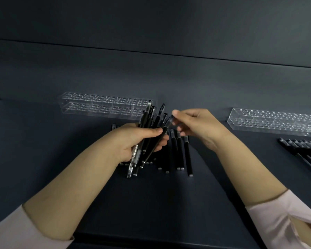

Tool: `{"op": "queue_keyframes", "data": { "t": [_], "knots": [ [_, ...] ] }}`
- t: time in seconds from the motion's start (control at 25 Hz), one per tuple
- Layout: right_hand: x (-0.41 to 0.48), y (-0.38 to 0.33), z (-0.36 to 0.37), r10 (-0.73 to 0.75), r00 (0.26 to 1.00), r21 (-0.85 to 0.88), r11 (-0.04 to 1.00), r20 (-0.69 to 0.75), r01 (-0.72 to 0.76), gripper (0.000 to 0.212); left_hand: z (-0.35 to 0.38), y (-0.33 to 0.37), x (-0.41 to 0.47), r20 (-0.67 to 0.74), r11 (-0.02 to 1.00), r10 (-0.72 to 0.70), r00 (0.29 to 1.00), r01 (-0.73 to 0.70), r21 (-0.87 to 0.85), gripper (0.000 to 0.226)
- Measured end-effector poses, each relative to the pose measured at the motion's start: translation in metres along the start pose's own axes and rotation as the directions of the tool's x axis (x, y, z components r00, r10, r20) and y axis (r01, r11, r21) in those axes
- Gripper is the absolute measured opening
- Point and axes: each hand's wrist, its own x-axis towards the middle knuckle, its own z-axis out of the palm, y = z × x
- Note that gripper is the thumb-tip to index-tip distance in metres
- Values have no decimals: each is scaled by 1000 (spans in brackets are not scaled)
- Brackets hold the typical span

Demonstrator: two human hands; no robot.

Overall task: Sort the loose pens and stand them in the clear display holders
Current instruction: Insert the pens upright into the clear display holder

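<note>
- A person's left hand [133, 141] gripped a bundle of black pens [152, 121] above the dark counter [43, 141], fingers [151, 132] curled round it.
- The right hand [196, 124] pinched the top of one pen [166, 126] in that bundle.
- Loose pens [180, 151] lay beneath the hands.
- The left clear holder [101, 106] and the right clear holder [273, 121] sat behind, well apart.

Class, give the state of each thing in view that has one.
Left hand: grips a bundle of black pens
Right hand: pinches the rightmost bundled pen
Left clear plastic holder: visible holes empty
Right clear plastic holder: visible holes empty
Loose black pens under the hands: lying flat
Row of black pens at right: lying flat
</note>
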Motion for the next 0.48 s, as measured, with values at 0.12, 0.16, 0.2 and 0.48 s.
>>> {"op": "queue_keyframes", "data": {
  "t": [0.12, 0.16, 0.2, 0.48],
  "knots": [
    [-4, -3, 6, 40, 996, 124, 991, 76, -50, 12, -1, 0, 0, 30, 1000, -8, 1000, 8, 18, 26],
    [-4, -4, 7, 63, 994, 169, 983, 88, -77, 13, 0, 1, -1, 47, 999, -18, 999, 16, 31, 27],
    [-5, -4, 7, 82, 991, 209, 973, 104, -102, 12, 0, 1, -1, 62, 999, -23, 998, 21, 30, 29],
    [-7, -5, 7, 62, 988, 350, 930, 141, -108, 3, 2, 2, -4, 85, 1000, -24, 996, 24, 11, 31]
  ]
}}
